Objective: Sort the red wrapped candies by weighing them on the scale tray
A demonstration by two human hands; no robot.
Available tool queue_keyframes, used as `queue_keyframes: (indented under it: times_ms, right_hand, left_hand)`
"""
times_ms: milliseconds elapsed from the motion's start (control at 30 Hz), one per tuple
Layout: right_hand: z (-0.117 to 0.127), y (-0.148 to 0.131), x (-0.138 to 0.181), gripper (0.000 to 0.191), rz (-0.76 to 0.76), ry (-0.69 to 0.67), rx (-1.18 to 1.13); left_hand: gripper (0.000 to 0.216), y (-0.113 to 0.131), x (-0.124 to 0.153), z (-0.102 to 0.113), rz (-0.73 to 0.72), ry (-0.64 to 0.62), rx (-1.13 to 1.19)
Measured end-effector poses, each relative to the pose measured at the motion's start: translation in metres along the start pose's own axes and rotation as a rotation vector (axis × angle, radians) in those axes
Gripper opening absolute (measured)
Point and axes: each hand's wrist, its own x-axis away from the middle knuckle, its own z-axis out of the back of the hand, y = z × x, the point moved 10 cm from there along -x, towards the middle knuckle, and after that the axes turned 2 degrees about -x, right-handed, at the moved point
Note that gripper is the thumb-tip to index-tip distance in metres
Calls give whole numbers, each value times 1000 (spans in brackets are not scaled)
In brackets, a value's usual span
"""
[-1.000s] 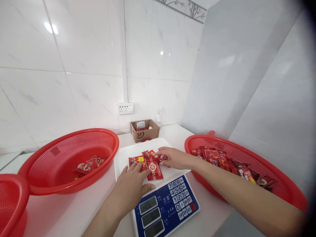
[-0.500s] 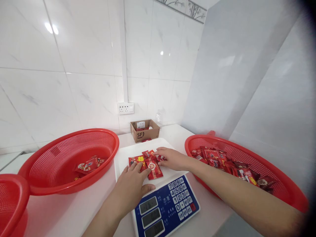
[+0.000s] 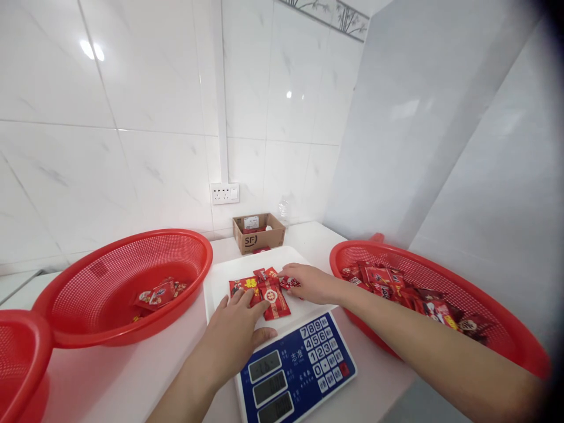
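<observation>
Several red candy packets lie on the white pan of a blue electronic scale. My left hand rests flat at the pan's near edge, fingers spread, fingertips touching the nearest packets. Reaching in from the right, my right hand lies over the right side of the pile, fingers curled onto a small packet; whether it grips it is unclear. The scale's keypad and three displays face me.
A red mesh basket on the left holds a few packets. Another red basket on the right holds many. A third red basket shows at the far left. A small cardboard box and a wall socket sit behind the scale.
The packets under my hands have shifted slightly on the pan. My right hand moved a little to the left and back. My left hand has stayed in place.
</observation>
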Motion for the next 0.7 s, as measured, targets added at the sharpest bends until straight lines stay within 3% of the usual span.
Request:
queue_keyframes:
  times_ms: [233, 700]
  right_hand:
    - [-1, 0, 0, 38, -24, -38, 82]
    - [-1, 2, -11, 47, -31, 54, 5]
  left_hand:
    - [50, 1, 1, 0, 6, -13, 11]
    - [49, -1, 0, -1, 3, 1, 17]
